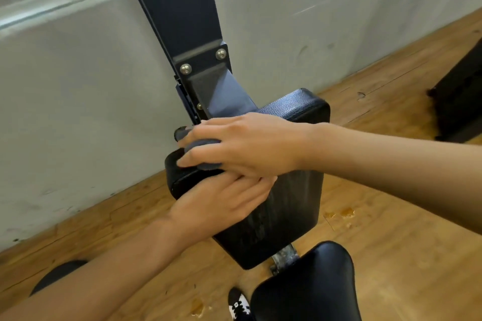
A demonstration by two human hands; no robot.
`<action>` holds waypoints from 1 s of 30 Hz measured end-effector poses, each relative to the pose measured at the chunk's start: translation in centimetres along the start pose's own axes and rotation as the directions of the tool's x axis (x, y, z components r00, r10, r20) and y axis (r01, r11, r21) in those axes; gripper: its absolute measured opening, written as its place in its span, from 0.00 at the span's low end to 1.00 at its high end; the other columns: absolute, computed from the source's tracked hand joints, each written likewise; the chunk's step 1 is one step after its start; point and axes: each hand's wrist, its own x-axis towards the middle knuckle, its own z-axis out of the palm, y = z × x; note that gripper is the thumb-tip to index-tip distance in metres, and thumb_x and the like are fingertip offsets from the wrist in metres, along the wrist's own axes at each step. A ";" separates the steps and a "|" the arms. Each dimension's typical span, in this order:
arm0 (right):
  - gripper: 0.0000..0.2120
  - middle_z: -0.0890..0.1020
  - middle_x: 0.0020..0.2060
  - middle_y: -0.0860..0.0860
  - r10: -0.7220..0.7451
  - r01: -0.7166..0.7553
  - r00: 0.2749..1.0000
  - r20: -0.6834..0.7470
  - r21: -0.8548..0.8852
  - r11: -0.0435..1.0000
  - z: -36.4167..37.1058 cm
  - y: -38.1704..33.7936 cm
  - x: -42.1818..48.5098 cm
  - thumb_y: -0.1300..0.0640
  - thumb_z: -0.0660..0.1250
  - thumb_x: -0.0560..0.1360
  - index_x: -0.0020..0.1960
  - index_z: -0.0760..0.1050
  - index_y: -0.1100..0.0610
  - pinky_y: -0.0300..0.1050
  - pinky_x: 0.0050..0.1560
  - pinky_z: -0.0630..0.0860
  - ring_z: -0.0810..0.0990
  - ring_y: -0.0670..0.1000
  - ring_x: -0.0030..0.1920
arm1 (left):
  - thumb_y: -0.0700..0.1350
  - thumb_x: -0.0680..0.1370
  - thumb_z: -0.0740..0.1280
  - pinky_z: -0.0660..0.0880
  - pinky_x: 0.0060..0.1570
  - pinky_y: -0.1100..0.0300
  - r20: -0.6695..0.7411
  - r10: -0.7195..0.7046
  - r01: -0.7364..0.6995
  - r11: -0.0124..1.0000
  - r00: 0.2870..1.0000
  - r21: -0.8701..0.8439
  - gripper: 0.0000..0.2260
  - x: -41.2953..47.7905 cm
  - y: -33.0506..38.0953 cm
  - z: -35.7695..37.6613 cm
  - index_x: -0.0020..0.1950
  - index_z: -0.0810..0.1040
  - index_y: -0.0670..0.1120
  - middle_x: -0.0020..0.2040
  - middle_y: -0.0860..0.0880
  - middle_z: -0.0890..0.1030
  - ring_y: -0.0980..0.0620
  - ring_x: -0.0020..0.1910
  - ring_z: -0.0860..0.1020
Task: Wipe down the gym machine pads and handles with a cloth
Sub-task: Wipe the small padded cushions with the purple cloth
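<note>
**Up close, a dark grey-blue cloth (203,143) is meeting a black textured vinyl pad (287,203)**

A person is keeping both bare hands at the upper left corner of the rectangular pad of a gym machine. The right hand (242,146), reaching in from the right of the head view, is holding the bunched cloth against the pad's top edge. Its fingers are bending over the fabric so that folds are bulging out between them. The left hand (221,206), coming up from the lower left, is lying flat along the pad's near side just below. Its fingers are straight and holding nothing, and their tips are lying tucked beneath the right hand's palm. The cloth is sitting on the pad's corner, mostly hidden under the right hand. Pale streaks are showing on the pad's broad front face.

Behind the pad, a dark steel upright post (177,8) is rising at a tilt, joining a black bracket with two silver bolts (202,60). Below the pad, a glossy black vinyl seat (313,281) is filling the lower right. A black-and-white shoe (238,305) is peeking out just beside it on the worn wooden plank floor (391,229). A pale grey wall (78,86) is running behind the machine. A dark boxy object (461,96), too cropped to identify, is standing on the floor at the right edge.
</note>
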 end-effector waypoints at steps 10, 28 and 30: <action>0.13 0.80 0.61 0.50 0.685 -0.586 0.683 -0.252 0.371 0.721 -1.6 2.3 -9.9 0.61 0.62 0.84 0.67 0.77 0.57 0.52 0.61 0.77 0.80 0.50 0.61 | 0.47 0.85 0.57 0.48 0.80 0.37 -0.099 0.030 -0.036 0.998 0.995 -0.058 0.27 0.3 -0.1 -0.4 0.81 0.60 0.36 0.81 0.31 0.57 0.32 0.81 0.57; 0.12 0.81 0.60 0.44 0.997 -0.051 -0.076 -0.021 0.999 0.017 5.8 -2.5 -11.6 0.53 0.58 0.86 0.66 0.76 0.48 0.52 0.70 0.74 0.78 0.42 0.63 | 0.62 0.80 0.61 0.60 0.77 0.44 0.133 -0.346 0.362 0.773 0.929 -0.520 0.33 8.4 -6.8 -3.3 0.77 0.70 0.40 0.76 0.38 0.69 0.38 0.75 0.67; 0.16 0.81 0.62 0.44 0.998 0.028 -0.048 -0.027 0.999 0.029 6.1 -2.5 -11.7 0.51 0.53 0.87 0.68 0.76 0.49 0.45 0.70 0.73 0.78 0.42 0.65 | 0.63 0.81 0.59 0.59 0.77 0.45 0.180 -0.338 0.381 0.766 0.924 -0.518 0.35 9.8 -7.3 -3.2 0.78 0.69 0.39 0.76 0.38 0.70 0.39 0.75 0.67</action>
